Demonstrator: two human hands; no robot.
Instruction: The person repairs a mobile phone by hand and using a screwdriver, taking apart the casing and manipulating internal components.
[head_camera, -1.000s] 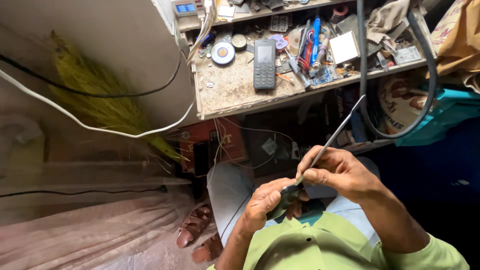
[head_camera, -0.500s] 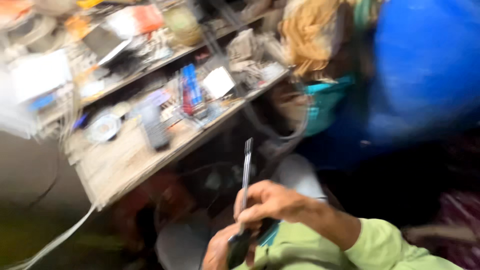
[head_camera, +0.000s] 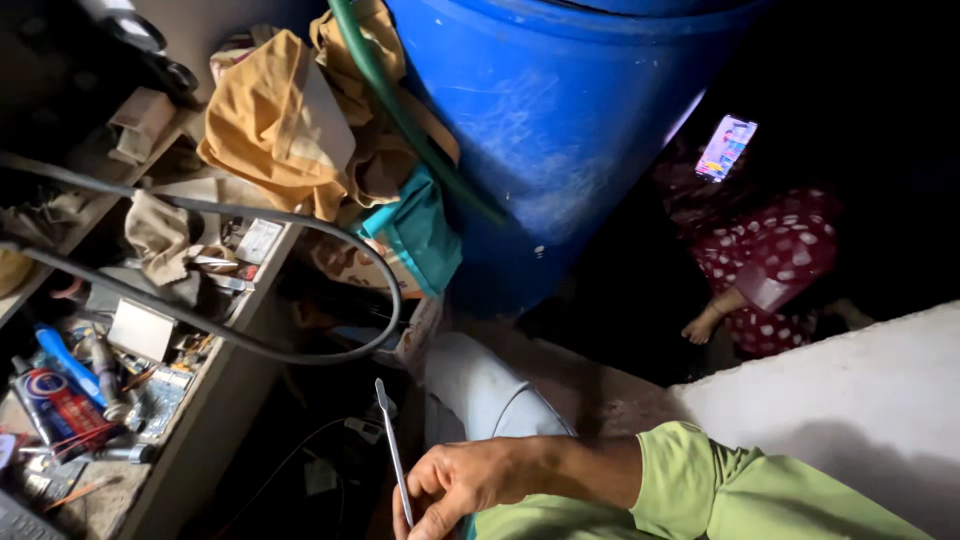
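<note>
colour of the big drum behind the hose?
Bright blue, scuffed pale in places. The drum shows best in the head view, with the green hose crossing it.

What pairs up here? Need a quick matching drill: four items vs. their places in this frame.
1. thin flat metal tool
2. big blue plastic drum
3. mustard-yellow cloth
4. lit phone screen

a. upper right, in the dark
b. pinched in the right hand
c. heaped at upper left, beside the drum
d. top centre, green hose across it

1-b, 2-d, 3-c, 4-a
</note>
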